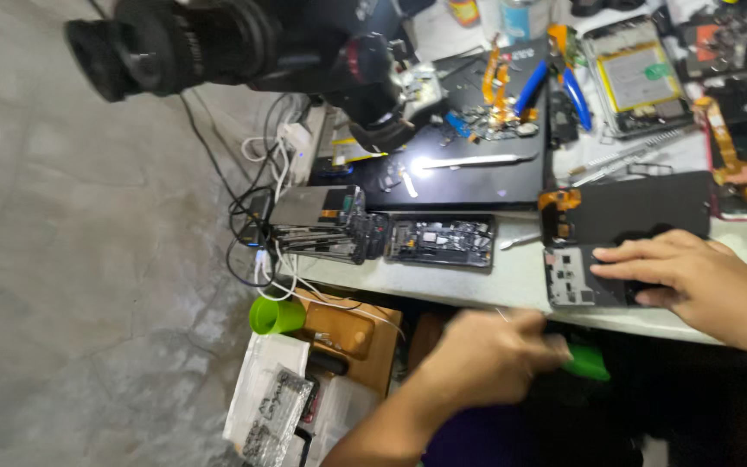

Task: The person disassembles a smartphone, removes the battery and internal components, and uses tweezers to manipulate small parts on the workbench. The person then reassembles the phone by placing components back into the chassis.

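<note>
My right hand (693, 281) lies flat on an opened phone (581, 277) at the near edge of the desk (512, 281), fingers spread and pressing it down rather than closing around it. The phone's back is off, its circuit board showing, and a dark panel (633, 212) with an orange ribbon cable sits just behind it, touching or nearly so. My left hand (490, 355) is below the desk edge, blurred, its grip closed around what looks like a green-handled tool (588, 363); I cannot make out the tip.

As I judge it, the work is well into disassembly: the phone is opened up, and a second stripped phone frame (440, 240) lies to the left beside a rack of tools (322, 233). Tweezers (477, 161) rest on the black mat (477, 186) under the microscope (244, 43). Nothing is refitted yet, so reassembly appears left to do.
</note>
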